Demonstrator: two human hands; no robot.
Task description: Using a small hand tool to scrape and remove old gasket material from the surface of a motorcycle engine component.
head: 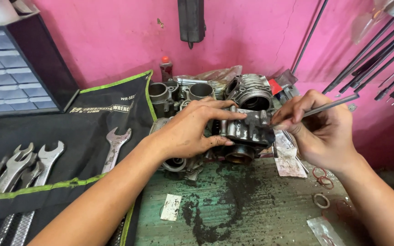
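Observation:
My left hand point(190, 130) grips a grimy grey metal engine head point(247, 132) from its left side, holding it upright on the green workbench point(251, 205). Its round port faces me at the bottom. My right hand point(322, 130) pinches a thin metal rod tool point(331, 105) like a pen. The tool's tip rests against the right upper edge of the engine head.
A black tool roll point(92, 136) with several combination wrenches lies at left. More engine parts, among them a finned cylinder point(251, 91), stand behind. A drawer cabinet point(10, 77) sits at far left. Rubber rings point(321, 200), paper scraps and dark grime lie on the bench. Rods lean at right.

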